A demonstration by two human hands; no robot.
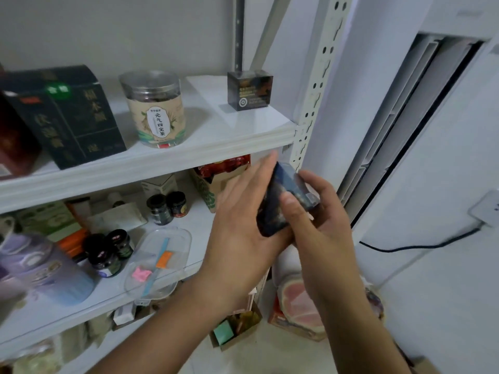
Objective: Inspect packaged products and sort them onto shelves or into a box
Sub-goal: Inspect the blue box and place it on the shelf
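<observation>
A small dark blue package (pixel 283 195) sits between both my hands, in front of the right end of the white shelving. My left hand (pixel 240 225) lies against its left side with straight fingers pointing up. My right hand (pixel 316 220) grips it from the right, thumb curled over its front. Above, the upper shelf (pixel 189 155) carries a clear-lidded tea jar (pixel 155 109), a dark green box (pixel 64 114) and a small black box (pixel 249 89). The package's label is blurred.
The middle shelf holds small dark jars (pixel 167 206), a clear plastic tray (pixel 159 263) and a purple tin (pixel 35 268). A cardboard box (pixel 235 330) with packages stands on the floor below. The slotted shelf post (pixel 310 103) and a wall socket (pixel 486 209) are to the right.
</observation>
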